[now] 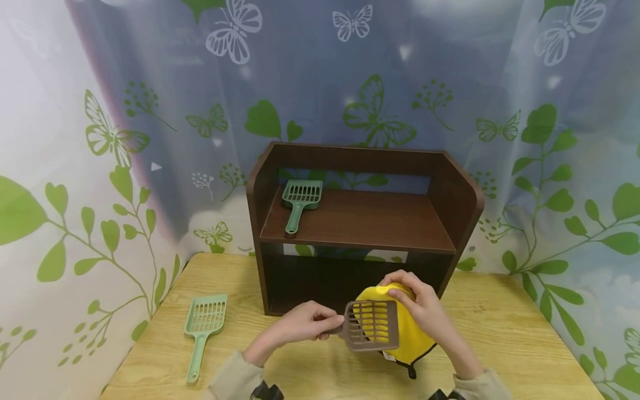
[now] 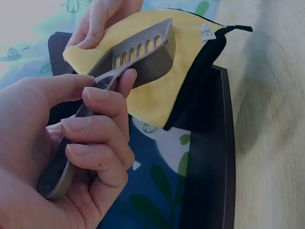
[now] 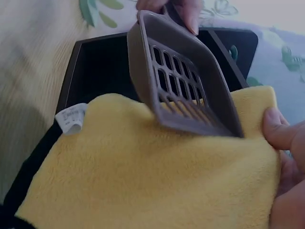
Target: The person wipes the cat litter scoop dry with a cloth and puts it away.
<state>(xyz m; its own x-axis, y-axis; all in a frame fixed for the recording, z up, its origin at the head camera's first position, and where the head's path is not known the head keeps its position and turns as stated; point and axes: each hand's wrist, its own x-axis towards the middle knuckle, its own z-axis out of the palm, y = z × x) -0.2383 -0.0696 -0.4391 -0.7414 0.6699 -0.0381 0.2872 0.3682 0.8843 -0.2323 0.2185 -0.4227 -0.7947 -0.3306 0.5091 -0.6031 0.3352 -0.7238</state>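
Observation:
My left hand (image 1: 312,322) grips the handle of a brown slotted litter scoop (image 1: 372,326), its fingers curled round it in the left wrist view. A yellow cloth (image 1: 415,333) with a dark edge and a white tag (image 3: 71,118) hangs from my right hand (image 1: 417,303), which pinches it near its top edge. The cloth lies close behind the scoop's head, and yellow shows through the slots. In the right wrist view, the scoop's front lip overlaps the cloth (image 3: 152,171). Both hands are in front of the shelf's lower compartment.
A dark brown two-level shelf (image 1: 357,219) stands at the back of the wooden table (image 1: 510,333). One green scoop (image 1: 300,200) lies on its upper board, at the left. Another, lighter green scoop (image 1: 202,328) lies on the table to the left. A printed curtain (image 1: 310,72) hangs behind.

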